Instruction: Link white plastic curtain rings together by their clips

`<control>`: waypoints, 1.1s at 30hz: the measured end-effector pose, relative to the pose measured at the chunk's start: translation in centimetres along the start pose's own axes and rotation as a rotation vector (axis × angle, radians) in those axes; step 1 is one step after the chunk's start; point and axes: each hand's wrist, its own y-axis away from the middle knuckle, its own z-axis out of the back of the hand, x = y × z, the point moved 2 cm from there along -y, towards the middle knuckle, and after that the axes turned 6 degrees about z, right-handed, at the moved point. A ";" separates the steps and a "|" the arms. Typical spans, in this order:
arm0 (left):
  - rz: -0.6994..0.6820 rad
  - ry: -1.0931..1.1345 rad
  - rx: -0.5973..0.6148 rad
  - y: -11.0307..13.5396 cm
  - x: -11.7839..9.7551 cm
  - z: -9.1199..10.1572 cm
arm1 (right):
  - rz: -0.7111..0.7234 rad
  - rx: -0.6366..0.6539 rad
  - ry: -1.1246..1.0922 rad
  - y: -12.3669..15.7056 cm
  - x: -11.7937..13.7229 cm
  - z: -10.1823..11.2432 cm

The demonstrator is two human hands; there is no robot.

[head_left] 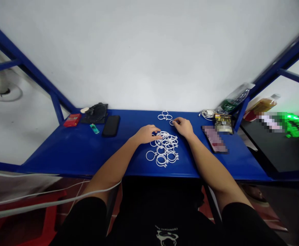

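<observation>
A heap of thin white plastic rings [168, 146], each with a small clip-like tab, lies on the blue tabletop [134, 160] in front of me. My left hand [147, 134] rests at the heap's far left edge, thumb and fingers apart, its thumb touching the upper rings. Beyond the heap, my right hand [183, 127] pinches a single white ring [170, 123] at the table surface between thumb and forefinger. Close behind that ring, a group of three white rings [165, 118] lies flat near the wall, edges close together. One ring [146, 156] sits at the heap's left side.
On the left are a black phone [111, 126], a teal item [94, 128], a red box [72, 120] and a crumpled black bag [96, 112]. Rightward lie a coiled white cable [207, 114], a snack packet [223, 123], a pink phone-like slab [214, 138] and a plastic bottle [235, 99].
</observation>
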 end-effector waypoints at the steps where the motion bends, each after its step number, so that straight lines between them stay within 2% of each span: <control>1: 0.009 0.002 0.004 0.0 0.0 -0.1 | -0.002 0.023 0.015 0.1 0.2 0.0; 3: 0.020 0.005 0.011 0.0 0.1 -0.2 | 0.002 0.024 0.021 0.1 0.3 0.0; 8: -0.021 0.004 -0.023 0.0 -0.1 -0.3 | 0.062 -0.097 -0.053 0.2 0.5 0.1; 11: -0.088 -0.001 -0.062 0.0 -0.3 -0.5 | 0.177 -0.055 -0.110 0.3 0.8 -0.3; 16: -0.167 0.008 -0.060 -0.1 -0.4 -0.9 | 0.341 0.029 -0.171 0.6 1.6 -1.0; 21: -0.146 0.037 -0.190 -0.1 -0.5 -0.7 | 0.402 0.048 -0.253 1.4 3.2 -0.5; 26: -0.070 0.043 -0.349 -0.2 0.1 0.0 | 0.491 0.050 -0.290 2.3 4.7 -0.3; 33: -0.077 0.099 -0.381 -0.3 0.3 -0.1 | 0.559 -0.034 -0.250 2.6 5.1 -0.9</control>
